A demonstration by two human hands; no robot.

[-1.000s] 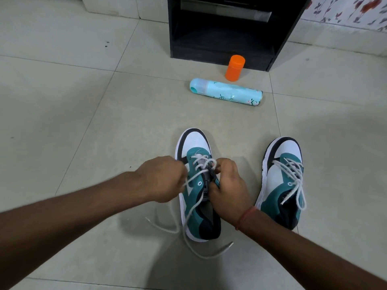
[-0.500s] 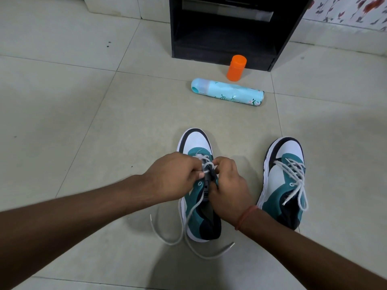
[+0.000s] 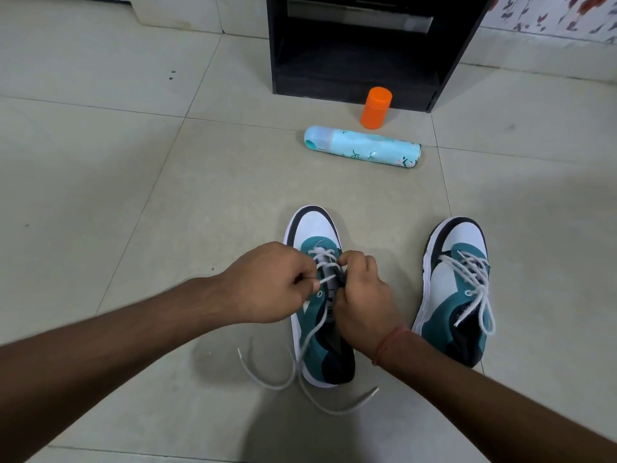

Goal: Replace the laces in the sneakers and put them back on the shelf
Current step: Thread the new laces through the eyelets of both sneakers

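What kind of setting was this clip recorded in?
Most likely a room in a home, with the person working on the floor: pale floor tiles, a low black shelf unit against a floral-patterned wall, and a spray can lying beside an orange cap.

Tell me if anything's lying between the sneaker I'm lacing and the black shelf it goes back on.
Yes. A light blue spray can lies on its side across the floor between the sneaker and the shelf, and an orange cap stands just beyond it, right at the shelf's front edge. Both sit in the straight path.
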